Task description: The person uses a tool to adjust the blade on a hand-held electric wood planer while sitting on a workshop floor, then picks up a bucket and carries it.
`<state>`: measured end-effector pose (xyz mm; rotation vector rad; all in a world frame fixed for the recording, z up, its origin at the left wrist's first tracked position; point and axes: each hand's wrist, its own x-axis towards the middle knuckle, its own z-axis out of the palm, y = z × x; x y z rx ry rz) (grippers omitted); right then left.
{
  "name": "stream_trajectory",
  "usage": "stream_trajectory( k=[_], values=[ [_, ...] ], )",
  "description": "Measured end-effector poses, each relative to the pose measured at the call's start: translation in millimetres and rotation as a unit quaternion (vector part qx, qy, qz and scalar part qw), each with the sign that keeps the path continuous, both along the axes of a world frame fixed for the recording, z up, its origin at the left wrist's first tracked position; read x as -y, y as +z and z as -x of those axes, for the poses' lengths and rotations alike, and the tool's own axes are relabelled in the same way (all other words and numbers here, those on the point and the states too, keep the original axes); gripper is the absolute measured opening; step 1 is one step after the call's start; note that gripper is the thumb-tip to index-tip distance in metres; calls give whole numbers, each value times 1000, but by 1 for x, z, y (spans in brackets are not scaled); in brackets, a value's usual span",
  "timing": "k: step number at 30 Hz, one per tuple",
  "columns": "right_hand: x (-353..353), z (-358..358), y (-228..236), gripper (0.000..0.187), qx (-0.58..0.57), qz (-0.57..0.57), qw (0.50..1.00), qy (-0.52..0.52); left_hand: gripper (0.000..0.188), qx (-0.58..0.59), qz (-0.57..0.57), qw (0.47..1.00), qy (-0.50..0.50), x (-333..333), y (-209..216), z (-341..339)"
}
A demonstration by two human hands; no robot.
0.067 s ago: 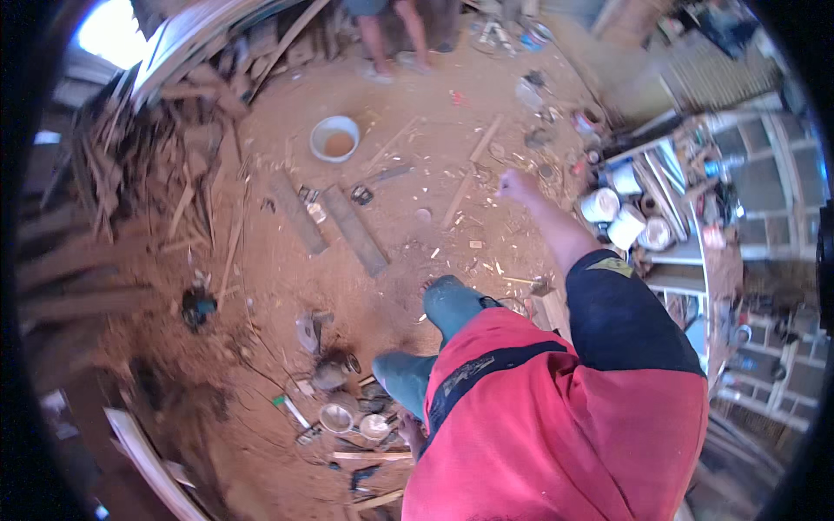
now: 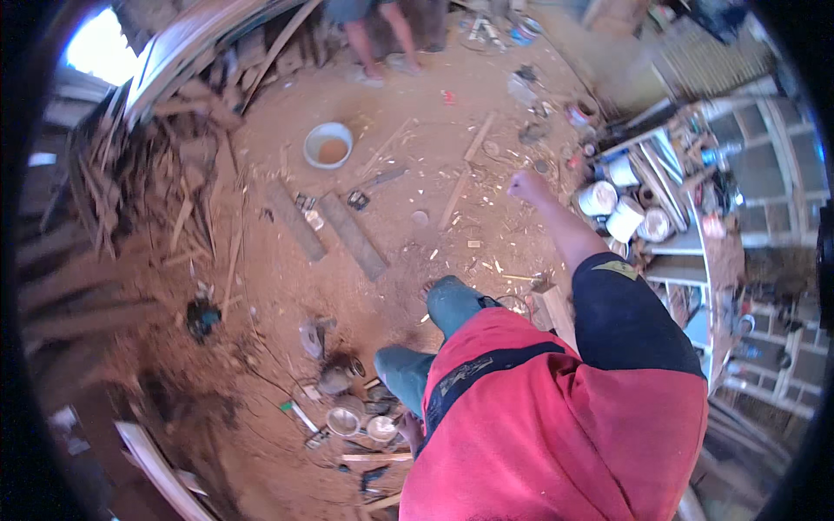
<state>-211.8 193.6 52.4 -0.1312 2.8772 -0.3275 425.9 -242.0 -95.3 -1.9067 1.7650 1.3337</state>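
My right arm stretches out over the floor, and my right hand is closed like a fist. What it holds, if anything, is hidden. It hangs above scattered wood chips, near white tubs on its right. My left hand shows only in part beside my red shirt, low down next to a pale round pot; its fingers are too hidden to read. A second pot stands just left of that one, and a metal jug-like vessel leans behind them.
Two planks lie on the dirt floor, with a white bucket holding brown material farther off. Scrap wood is heaped at the left. Cluttered shelves stand on the right. Another person's legs show at the back.
My right hand has shifted slightly to the right over the floor. The whole view has tilted a little; the things on the floor look unmoved.
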Motion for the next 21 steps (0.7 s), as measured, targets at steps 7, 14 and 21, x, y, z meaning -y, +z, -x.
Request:
stream_trajectory(
  k=[7, 14, 21],
  values=[
    [-250, -167, -143, 24, 49, -106, 961, -249, 30, -155, -25, 965, -213, 42, 37, 243],
    [-55, -133, -108, 19, 279, 149, 930, -189, 32, -175, -27, 937, -301, 65, 57, 473],
    [-131, 139, -26, 23, 29, 199, 935, -291, 34, -155, -35, 864, -478, 41, -24, 680]
  ],
)
